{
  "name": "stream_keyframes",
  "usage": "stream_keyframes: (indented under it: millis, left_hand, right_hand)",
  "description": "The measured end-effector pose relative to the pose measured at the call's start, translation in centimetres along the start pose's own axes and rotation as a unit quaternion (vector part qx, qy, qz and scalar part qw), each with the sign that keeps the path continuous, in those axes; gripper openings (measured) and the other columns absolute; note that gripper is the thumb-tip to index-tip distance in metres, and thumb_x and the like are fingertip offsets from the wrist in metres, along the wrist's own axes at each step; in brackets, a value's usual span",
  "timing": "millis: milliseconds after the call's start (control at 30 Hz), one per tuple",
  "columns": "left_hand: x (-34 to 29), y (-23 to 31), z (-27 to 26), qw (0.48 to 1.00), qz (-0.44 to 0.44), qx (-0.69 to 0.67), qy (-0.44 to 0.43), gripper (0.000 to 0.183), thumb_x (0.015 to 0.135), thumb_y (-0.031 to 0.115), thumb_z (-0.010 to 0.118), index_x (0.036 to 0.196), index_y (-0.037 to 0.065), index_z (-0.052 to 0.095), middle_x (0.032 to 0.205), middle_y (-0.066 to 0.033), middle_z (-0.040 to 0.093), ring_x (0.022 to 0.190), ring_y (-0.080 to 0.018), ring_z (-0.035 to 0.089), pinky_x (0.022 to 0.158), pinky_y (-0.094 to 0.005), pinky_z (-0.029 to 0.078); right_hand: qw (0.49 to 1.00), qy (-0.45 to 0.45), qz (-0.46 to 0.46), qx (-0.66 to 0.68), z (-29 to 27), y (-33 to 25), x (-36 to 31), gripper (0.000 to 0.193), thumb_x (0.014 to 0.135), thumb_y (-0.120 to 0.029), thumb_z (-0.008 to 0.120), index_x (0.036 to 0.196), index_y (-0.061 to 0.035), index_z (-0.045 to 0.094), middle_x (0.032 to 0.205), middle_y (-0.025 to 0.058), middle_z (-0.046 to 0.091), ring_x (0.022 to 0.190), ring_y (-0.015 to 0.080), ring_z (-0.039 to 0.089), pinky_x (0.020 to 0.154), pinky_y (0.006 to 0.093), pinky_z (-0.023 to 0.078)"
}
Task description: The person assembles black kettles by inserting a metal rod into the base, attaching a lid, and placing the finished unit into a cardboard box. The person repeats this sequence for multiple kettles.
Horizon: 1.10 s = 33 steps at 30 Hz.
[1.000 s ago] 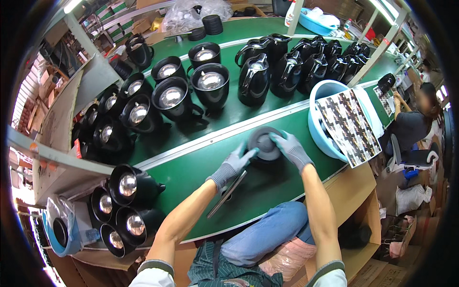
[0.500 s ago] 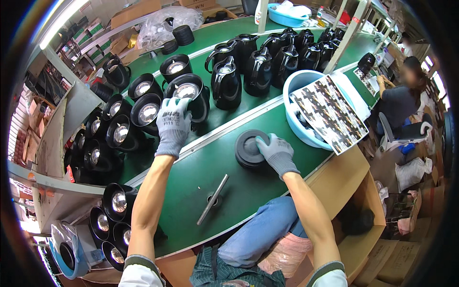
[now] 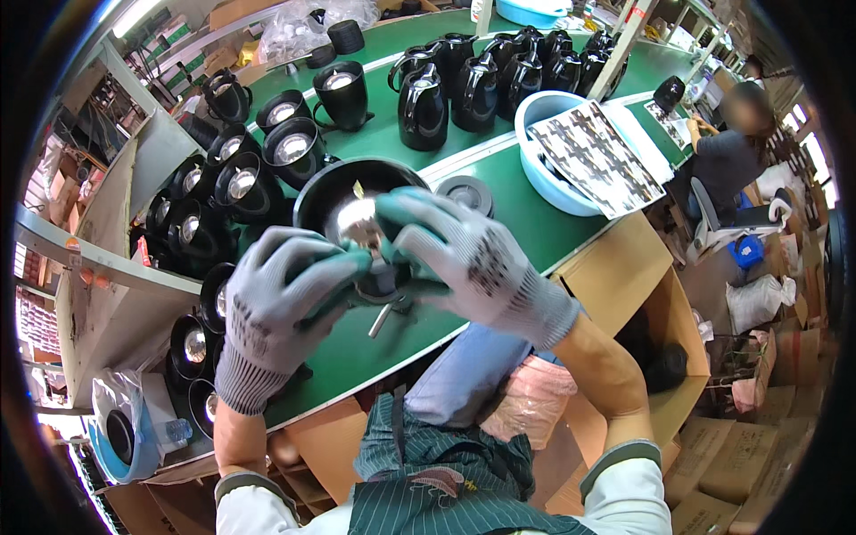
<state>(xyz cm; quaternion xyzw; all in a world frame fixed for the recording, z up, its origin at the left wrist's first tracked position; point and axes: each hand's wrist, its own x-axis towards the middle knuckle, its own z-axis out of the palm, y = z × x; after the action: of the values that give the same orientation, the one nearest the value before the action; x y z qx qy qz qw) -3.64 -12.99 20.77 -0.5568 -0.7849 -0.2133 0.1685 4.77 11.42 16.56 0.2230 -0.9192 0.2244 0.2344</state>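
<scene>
Close in front of me, a black jug body (image 3: 321, 192) is tilted with its wide mouth toward me, and a shiny silver liner (image 3: 357, 223) shows inside. My left hand (image 3: 281, 308), in a grey glove with green fingertips, is closed on its near left side. Gloved the same way, my right hand (image 3: 477, 259) grips it from the right, fingers bent over the rim. The gloves hide the jug's lower part. Behind my right hand lies a stack of round dark grey discs (image 3: 465, 190). A metal rod (image 3: 382, 321) is partly covered by my hands.
More open jug bodies (image 3: 292, 147) crowd the green table on the left. Black lidded jugs (image 3: 423, 111) stand in rows at the back. To the right are a light blue basin (image 3: 562, 192) with a patterned sheet on it, a cardboard box (image 3: 615, 267) and a seated person (image 3: 727, 156).
My left hand has brought a jug body from the group toward me, tilting it. My right hand has left the disc stack and moved left onto the jug. The view has shifted.
</scene>
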Motion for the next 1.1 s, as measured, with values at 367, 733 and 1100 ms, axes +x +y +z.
stream_keyframes:
  millis: [367, 733, 1100]
  left_hand:
    - [-19.7, -1.8, 17.1, 0.669, -0.378, -0.640, 0.005, 0.094, 0.084, 0.031, 0.083, 0.158, -0.005, 0.037, 0.154, -0.0190, 0.052, 0.139, -0.0307, 0.053, 0.118, -0.0422, 0.042]
    - [-25.8, -5.8, 23.4, 0.520, -0.492, -0.695, -0.064, 0.074, 0.098, 0.040, 0.065, 0.155, -0.002, 0.042, 0.152, -0.0190, 0.054, 0.134, -0.0322, 0.058, 0.114, -0.0448, 0.048]
    - [-25.3, -6.1, 24.8, 0.493, -0.552, -0.672, -0.021, 0.070, 0.101, 0.040, 0.061, 0.154, -0.002, 0.044, 0.150, -0.0206, 0.055, 0.132, -0.0328, 0.059, 0.112, -0.0458, 0.050]
  right_hand:
    - [0.875, 0.208, 0.295, 0.322, 2.2, -6.8, -13.4, 0.046, 0.068, -0.015, 0.098, 0.095, -0.0003, 0.065, 0.147, 0.0282, 0.057, 0.127, 0.0298, 0.066, 0.096, 0.0370, 0.059]
    - [0.894, -0.020, 0.292, 0.339, 4.4, 3.1, -8.5, 0.054, 0.083, -0.035, 0.086, 0.124, -0.0041, 0.067, 0.134, 0.0249, 0.063, 0.108, 0.0380, 0.071, 0.092, 0.0420, 0.057]
    - [0.906, -0.046, 0.375, -0.190, 9.8, 16.3, -4.9, 0.115, 0.068, -0.050, 0.091, 0.163, -0.0217, 0.033, 0.157, 0.0232, 0.038, 0.148, 0.0454, 0.034, 0.120, 0.0569, 0.036]
